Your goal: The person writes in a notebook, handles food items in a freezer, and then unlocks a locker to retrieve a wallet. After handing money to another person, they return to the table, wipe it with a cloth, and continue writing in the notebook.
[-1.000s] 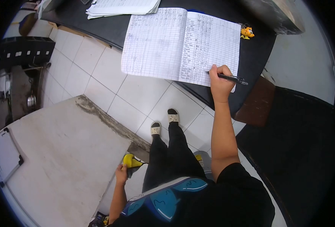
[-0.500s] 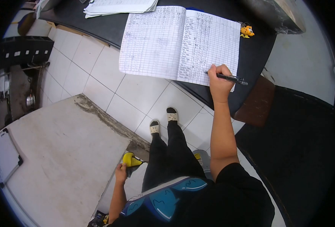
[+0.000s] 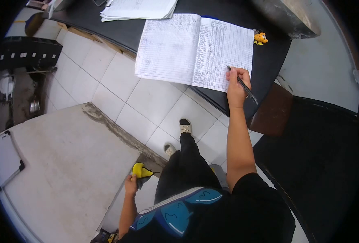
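Note:
An open ruled notebook (image 3: pixel 167 52) with handwriting in columns lies on the black table (image 3: pixel 268 60), its lower edge reaching past the table's edge. My right hand (image 3: pixel 238 87) is closed around a dark pen (image 3: pixel 247 90), over the lower right part of the right page, with the pen's tip at the page. Low on the left, my left hand (image 3: pixel 131 184) is closed on a yellow and grey item (image 3: pixel 142 171), held away from the table beside my leg. An orange toy keychain (image 3: pixel 260 38) sits just right of the notebook.
A stack of papers (image 3: pixel 139 9) lies at the table's back left. A whiteboard (image 3: pixel 4 160) rests on the pale surface (image 3: pixel 66 162) at the left. A brown seat (image 3: pixel 270 109) is by the table's right corner. White tiled floor (image 3: pixel 147 99) shows below.
My right hand has tilted the pen more steeply, and its tip has moved up and slightly right on the page. One foot has shifted. The camera view has moved slightly.

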Demonstrator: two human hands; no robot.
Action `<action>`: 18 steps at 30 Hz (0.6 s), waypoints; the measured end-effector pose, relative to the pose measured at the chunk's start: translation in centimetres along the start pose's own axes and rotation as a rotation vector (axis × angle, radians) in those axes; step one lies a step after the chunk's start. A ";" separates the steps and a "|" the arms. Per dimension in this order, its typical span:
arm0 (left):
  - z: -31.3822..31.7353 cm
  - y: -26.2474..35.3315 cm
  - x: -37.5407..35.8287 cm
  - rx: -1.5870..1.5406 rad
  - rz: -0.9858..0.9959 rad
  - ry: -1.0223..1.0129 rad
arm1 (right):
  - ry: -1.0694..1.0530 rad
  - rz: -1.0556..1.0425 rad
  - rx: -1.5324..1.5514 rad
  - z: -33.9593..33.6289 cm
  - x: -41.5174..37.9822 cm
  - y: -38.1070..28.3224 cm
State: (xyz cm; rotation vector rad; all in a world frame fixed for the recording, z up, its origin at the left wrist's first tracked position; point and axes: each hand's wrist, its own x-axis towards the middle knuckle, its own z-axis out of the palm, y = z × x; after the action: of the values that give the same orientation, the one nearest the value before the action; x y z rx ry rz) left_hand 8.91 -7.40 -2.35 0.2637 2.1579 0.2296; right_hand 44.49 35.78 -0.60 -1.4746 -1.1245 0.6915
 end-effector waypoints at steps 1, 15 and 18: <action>-0.1 -0.1 -0.2 -0.014 0.007 0.006 | -0.007 -0.009 -0.014 0.0 0.0 0.2; 0.1 -10.7 -6.5 -0.354 -0.035 0.128 | 0.020 -0.014 0.139 -0.4 -1.9 -0.8; 1.7 -16.5 -8.0 -0.344 0.082 0.203 | -0.171 -0.005 0.351 0.4 -7.9 -1.6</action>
State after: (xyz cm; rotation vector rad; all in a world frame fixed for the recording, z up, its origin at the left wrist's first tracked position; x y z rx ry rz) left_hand 13.02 -25.26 -1.34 0.1346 2.2626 0.6923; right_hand 40.68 28.67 -0.45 -1.1311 -1.0701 0.9723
